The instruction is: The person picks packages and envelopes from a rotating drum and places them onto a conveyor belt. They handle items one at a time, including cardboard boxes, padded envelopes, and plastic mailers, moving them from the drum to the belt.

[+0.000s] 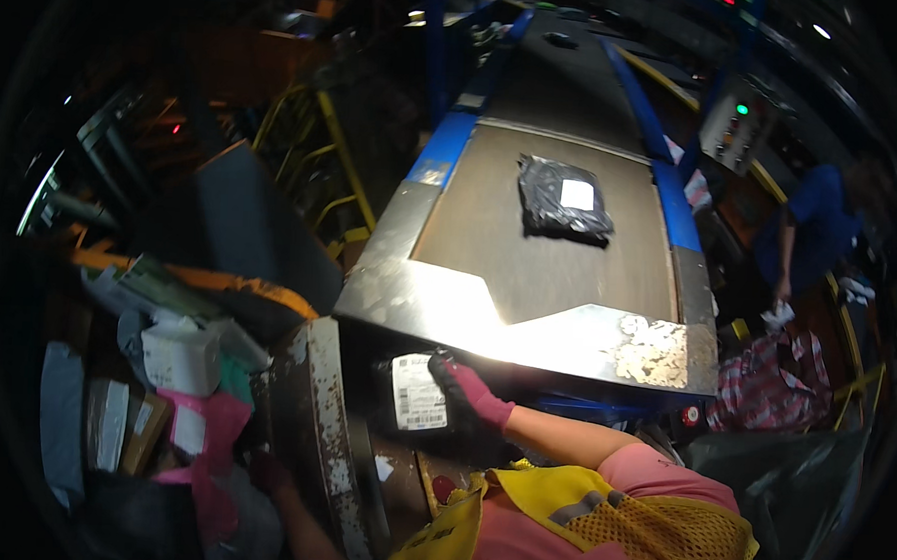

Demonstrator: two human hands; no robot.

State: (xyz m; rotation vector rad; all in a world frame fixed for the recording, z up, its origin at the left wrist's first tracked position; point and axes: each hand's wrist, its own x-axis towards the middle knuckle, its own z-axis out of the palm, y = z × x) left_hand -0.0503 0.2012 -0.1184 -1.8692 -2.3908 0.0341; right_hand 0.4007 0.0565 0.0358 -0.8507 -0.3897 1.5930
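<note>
My right hand (470, 390), in a pink and black work glove, grips the edge of a black plastic parcel (383, 397) with a white printed label, just below the metal end of a belt conveyor (373, 295). Reaching down at the lower left, my left hand (267, 471) wears a dark reddish glove and lies beside a pink plastic parcel (211, 480) and a grey bag; dimness hides its fingers. A second black plastic parcel (553, 198) with a white label lies on the conveyor belt.
Several parcels, among them a white package (182, 355) and a brown cardboard box (145, 432), are heaped at left. A rusty metal edge (329, 425) stands between heap and conveyor. At right are a control box (737, 127), a plaid bag (778, 381) and a person in blue (819, 213).
</note>
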